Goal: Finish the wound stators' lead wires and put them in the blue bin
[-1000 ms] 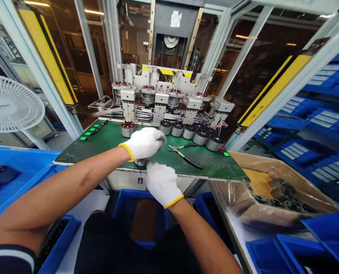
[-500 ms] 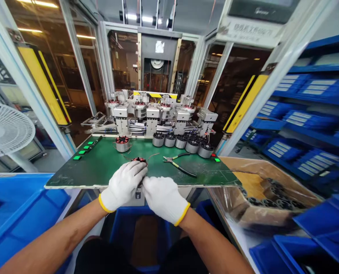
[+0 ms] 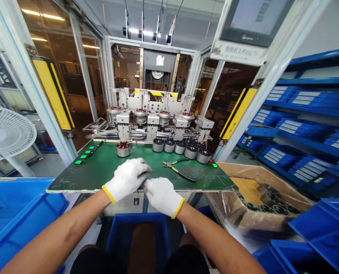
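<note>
Left hand (image 3: 126, 179) and right hand (image 3: 163, 197), both in white knit gloves with yellow cuffs, meet low over the front of a green rectangular work mat (image 3: 101, 173), fingers curled inward. A small object lies hidden between them; whether either hand grips it, I cannot tell. Just behind sits a round steel cylinder with red-wound top (image 3: 123, 149), likely stiff and fairly heavy, best held by its smooth wall, sparing the windings. Yellow-green-handled pliers (image 3: 178, 170) lie to the right.

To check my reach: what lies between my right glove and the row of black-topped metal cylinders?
In the head view: yellow-handled pliers on the green board.
</note>
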A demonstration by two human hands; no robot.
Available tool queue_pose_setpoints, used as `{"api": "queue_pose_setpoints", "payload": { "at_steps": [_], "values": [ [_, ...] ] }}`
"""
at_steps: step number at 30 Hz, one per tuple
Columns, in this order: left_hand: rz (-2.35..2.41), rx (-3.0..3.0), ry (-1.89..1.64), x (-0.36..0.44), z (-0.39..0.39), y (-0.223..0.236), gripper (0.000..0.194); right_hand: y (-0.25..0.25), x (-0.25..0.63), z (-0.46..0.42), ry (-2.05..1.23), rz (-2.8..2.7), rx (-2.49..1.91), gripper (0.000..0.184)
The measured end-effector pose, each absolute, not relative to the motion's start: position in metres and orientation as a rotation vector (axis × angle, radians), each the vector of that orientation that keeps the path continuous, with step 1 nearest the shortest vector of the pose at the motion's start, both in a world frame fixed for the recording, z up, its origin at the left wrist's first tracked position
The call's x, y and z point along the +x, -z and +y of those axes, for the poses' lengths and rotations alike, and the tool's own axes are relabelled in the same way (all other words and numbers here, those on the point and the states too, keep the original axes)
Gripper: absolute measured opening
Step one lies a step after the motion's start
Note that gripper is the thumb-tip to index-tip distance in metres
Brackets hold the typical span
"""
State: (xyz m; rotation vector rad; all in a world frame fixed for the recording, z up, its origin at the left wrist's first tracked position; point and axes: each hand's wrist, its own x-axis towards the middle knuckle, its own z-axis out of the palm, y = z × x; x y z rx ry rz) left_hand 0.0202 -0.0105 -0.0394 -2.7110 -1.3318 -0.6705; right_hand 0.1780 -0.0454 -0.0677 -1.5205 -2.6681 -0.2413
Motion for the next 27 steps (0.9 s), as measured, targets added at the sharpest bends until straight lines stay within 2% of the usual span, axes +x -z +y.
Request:
{"api": "queue_pose_setpoints", "payload": {
  "at_steps": [2, 5, 9, 12, 15, 19, 20, 21, 23, 24, 25, 27],
  "values": [
    [-1.399, -2.721, 0.557, 0.021, -0.012, 0.025, 0.021, 0.066, 0.176, -0.052, 0.24, -2.658, -1.52, 0.021],
    [-1.281, -2.793, 0.564, 0.015, -0.016, 0.024, 0.024, 0.048, 0.187, -0.061, 0.276, -2.53, -1.567, 0.027],
    [-1.113, -2.721, 0.702, 0.005, -0.013, 0.056, 0.03, 0.025, 0.207, -0.058, 0.385, -2.341, -1.45, 0.036],
    [-1.063, -2.594, 0.792, 0.006, -0.007, 0.075, 0.032, 0.029, 0.206, -0.044, 0.411, -2.55, -1.477, 0.029],
    [-1.081, -2.635, 0.809, 0.01, -0.004, 0.073, 0.026, 0.047, 0.199, -0.028, 0.305, -2.681, -1.519, 0.024],
    [-1.191, -2.673, 0.82, 0.01, -0.006, 0.055, 0.022, 0.059, 0.208, -0.022, -0.026, -2.611, -1.434, 0.026],
    [-1.234, -2.639, 0.889, 0.008, -0.006, 0.052, 0.027, 0.057, 0.212, -0.025, -0.075, -2.52, -1.435, 0.025],
    [-1.299, -2.602, 0.971, 0.006, -0.006, 0.051, 0.041, 0.055, 0.217, -0.032, -0.067, -2.37, -1.45, 0.026],
    [-1.498, -2.606, 1.097, 0.001, -0.004, 0.053, 0.076, 0.051, 0.219, -0.053, 0.126, -2.01, -1.427, 0.03],
    [-1.597, -2.683, 1.117, -0.001, -0.002, 0.056, 0.088, 0.052, 0.215, -0.066, 0.255, -1.911, -1.351, 0.034],
    [-1.668, -2.797, 1.113, -0.002, 0.001, 0.059, 0.091, 0.054, 0.209, -0.081, 0.37, -1.89, -1.242, 0.038],
    [-1.716, -3.002, 1.091, -0.004, 0.008, 0.065, 0.085, 0.064, 0.187, -0.105, 0.491, -2.101, -0.954, 0.045]
  ]
}}
